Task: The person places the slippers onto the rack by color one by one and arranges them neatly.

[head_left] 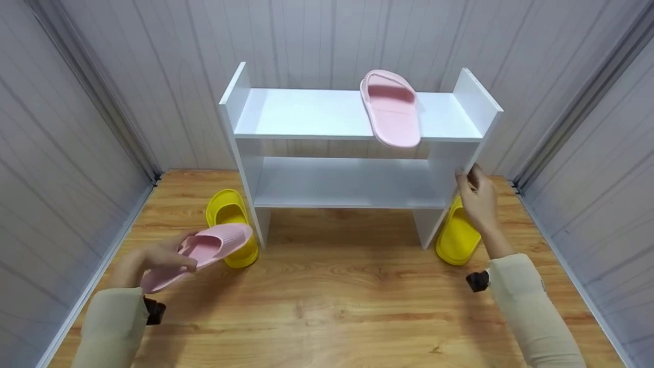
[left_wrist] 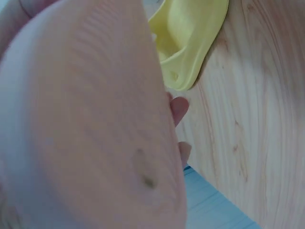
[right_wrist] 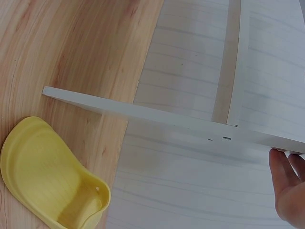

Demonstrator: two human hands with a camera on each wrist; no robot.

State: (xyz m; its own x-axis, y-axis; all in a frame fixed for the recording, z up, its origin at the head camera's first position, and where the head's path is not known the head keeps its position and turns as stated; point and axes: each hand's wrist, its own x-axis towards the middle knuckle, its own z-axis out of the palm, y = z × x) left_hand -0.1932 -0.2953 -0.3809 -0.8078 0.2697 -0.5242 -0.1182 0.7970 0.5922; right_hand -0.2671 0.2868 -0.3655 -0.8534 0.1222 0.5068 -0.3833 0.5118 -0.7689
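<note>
My left hand (head_left: pixel 166 253) grips a pink slipper (head_left: pixel 217 243) by its side, held above the floor with its toe pointing right. The ribbed pink surface fills much of the left wrist view, where fingertips (left_wrist: pixel 180 110) show past its edge. A yellow slipper (head_left: pixel 240 255) lies behind it, left of the white shelf (head_left: pixel 347 181). My right hand (head_left: pixel 480 202) pinches the front edge of the shelf's right side panel (right_wrist: pixel 143 113). Below that hand, a second yellow slipper (right_wrist: pixel 43 167) stands on the floor outside the panel. Another pink slipper (head_left: pixel 396 120) rests on the top board, its heel jutting past the front edge.
The shelf has two boards between upright side panels and stands on a wood-patterned floor (head_left: pixel 327 306). Pale panelled walls (head_left: pixel 327 41) close in the back and both sides. Dark wrist devices (head_left: pixel 477 281) sit at both sleeve cuffs.
</note>
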